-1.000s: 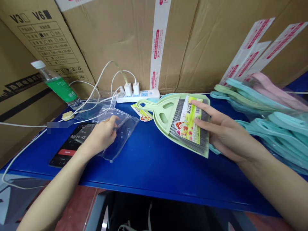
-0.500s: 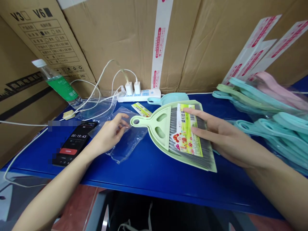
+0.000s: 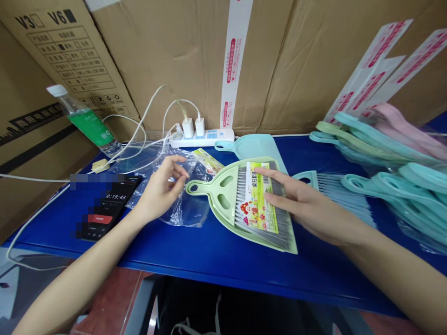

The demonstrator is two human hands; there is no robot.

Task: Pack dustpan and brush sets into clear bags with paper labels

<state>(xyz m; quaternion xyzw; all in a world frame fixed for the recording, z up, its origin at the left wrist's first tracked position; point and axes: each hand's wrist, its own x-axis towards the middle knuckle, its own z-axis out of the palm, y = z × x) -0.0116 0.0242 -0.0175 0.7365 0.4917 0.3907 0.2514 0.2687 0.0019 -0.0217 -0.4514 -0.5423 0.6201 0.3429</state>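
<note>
A green dustpan (image 3: 223, 211) with a grey-bristled brush (image 3: 284, 223) and a colourful label card (image 3: 260, 200) on it is held over the blue table. My right hand (image 3: 296, 195) grips the set from the right, its fingers over the card and bristles. Just left of the green handle loop is my left hand (image 3: 167, 184), with fingers curled and thumb near the fingertips; whether they pinch the clear film is too small to tell. A crumpled clear plastic bag (image 3: 188, 214) lies below and beside it. Behind the bag is another label card (image 3: 207, 160).
Behind the green set lies a blue dustpan (image 3: 258, 145); a blue brush (image 3: 345, 193) lies to the right. Bagged sets (image 3: 412, 195) are piled at far right. A power strip (image 3: 218, 136), cables, a bottle (image 3: 89, 125) and a phone (image 3: 111, 204) are at back and left.
The green set and my right hand have shifted left and slightly down, uncovering the blue brush and more of the blue dustpan. My left hand has moved slightly, and the clear bag has changed shape.
</note>
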